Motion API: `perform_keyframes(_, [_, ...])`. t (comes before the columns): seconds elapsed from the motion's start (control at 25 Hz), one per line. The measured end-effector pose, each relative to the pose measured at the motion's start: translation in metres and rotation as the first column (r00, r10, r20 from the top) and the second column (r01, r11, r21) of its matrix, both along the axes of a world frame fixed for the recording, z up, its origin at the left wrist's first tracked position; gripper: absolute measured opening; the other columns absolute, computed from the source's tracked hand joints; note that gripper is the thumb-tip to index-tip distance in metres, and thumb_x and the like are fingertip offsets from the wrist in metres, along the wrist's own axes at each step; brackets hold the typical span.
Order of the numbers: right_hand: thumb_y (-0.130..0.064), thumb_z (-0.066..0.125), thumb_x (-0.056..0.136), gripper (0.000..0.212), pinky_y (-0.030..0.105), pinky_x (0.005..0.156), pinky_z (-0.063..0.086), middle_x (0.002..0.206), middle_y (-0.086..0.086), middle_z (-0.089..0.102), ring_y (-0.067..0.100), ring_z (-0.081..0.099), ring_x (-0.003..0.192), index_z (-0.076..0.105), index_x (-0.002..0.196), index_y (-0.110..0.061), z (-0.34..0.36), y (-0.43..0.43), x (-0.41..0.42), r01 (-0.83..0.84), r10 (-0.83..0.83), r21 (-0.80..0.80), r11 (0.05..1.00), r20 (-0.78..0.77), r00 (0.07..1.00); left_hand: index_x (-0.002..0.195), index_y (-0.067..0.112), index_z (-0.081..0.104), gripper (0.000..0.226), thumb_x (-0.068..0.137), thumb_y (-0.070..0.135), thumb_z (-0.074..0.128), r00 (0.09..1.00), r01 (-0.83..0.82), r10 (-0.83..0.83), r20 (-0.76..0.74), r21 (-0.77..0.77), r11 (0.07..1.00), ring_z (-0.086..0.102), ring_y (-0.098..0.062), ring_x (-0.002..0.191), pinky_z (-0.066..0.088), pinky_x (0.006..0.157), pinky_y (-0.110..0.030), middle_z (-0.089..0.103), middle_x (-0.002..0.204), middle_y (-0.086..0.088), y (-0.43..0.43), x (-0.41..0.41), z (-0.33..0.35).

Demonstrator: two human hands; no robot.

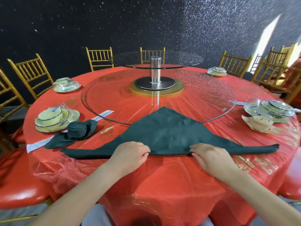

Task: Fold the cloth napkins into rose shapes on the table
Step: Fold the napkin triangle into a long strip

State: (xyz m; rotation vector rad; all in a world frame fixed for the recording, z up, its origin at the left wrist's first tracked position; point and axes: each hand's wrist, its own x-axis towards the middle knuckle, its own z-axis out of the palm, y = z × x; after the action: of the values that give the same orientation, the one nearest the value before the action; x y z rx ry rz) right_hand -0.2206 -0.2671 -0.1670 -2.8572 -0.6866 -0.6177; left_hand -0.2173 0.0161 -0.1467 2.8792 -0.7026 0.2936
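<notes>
My left hand pinches the near folded edge of the dark green napkin, a triangle lying flat on the red tablecloth, point far; my right hand pinches it too. I should roll both sides evenly, tight and straight, towards the point.

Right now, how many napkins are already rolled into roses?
2: a dark green rose beside the near-left plates, a beige rose beside the near-right plates; others may be hidden.
</notes>
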Motion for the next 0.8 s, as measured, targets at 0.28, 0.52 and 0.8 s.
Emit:
perform_keyframes(0.28, [-0.025, 0.056, 0.090, 0.012, 0.033, 0.071, 0.048, 0.095, -0.008, 0.067, 0.019, 0.064, 0.091, 0.062, 0.101, -0.022, 0.006, 0.000, -0.001, 0.139, -0.132, 0.058, 0.989, -0.111, 0.985, 0.112, 0.022, 0.066, 0.024, 0.096, 0.025, 0.049, 0.992, -0.054, 0.035, -0.125, -0.151, 0.987, 0.057, -0.013, 0.105, 0.042, 0.089, -0.027, 0.062, 0.111, 0.007, -0.004, 0.005, 0.000])
perform_keyframes(0.52, [-0.027, 0.051, 0.081, 0.021, 0.039, 0.075, 0.055, 0.085, -0.007, 0.072, 0.020, 0.070, 0.081, 0.071, 0.084, -0.021, -0.009, 0.003, 0.006, 0.132, -0.129, 0.092, 0.987, -0.032, 0.991, 0.113, 0.022, 0.065, 0.023, 0.095, 0.023, 0.051, 0.990, -0.140, 0.129, -0.063, -0.237, 0.961, 0.056, -0.013, 0.106, 0.041, 0.087, -0.024, 0.056, 0.116, 0.009, -0.015, 0.010, -0.008])
perform_keyframes(0.8, [-0.044, 0.008, 0.084, 0.070, 0.027, 0.111, 0.001, 0.150, -0.003, 0.033, 0.009, 0.021, 0.142, 0.037, 0.143, -0.018, -0.013, 0.005, 0.001, 0.145, -0.142, -0.006, 0.989, -0.244, 0.959, 0.146, 0.018, 0.030, 0.054, 0.098, 0.040, 0.040, 0.984, 0.126, -0.129, -0.126, -0.028, 0.992, 0.020, -0.011, 0.143, 0.011, 0.116, -0.031, 0.027, 0.155, 0.002, -0.093, 0.001, -0.011])
